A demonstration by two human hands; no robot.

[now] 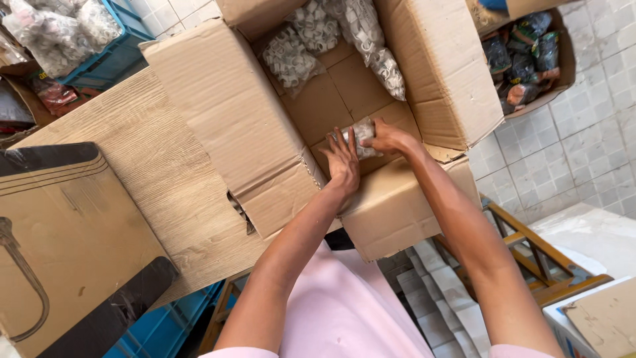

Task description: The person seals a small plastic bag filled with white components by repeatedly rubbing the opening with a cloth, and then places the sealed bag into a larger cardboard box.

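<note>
Both hands inside the open cardboard box (391, 205) on the wooden desk (152, 166). Left hand (343, 164) and right hand (389, 138) meet on a small clear bag of white fittings (363, 136), low in the box near its front wall. Left grip: fingers stretched up against the bag's left side, not fully wrapped. Right grip: fingers curled over the bag's right end, closed on it. Bag sits on or just above the box floor, can't tell which. More clear bags of white fittings (311, 40) lie at the far end of the same box, well apart from the hands. Box flaps folded outward on both sides. Second cardboard box with dark packets (523, 59) on the tiled floor to the right. Blue crate (109, 56) with bagged white parts upper left. Flat printed carton (59, 245) on the desk at left.
</note>
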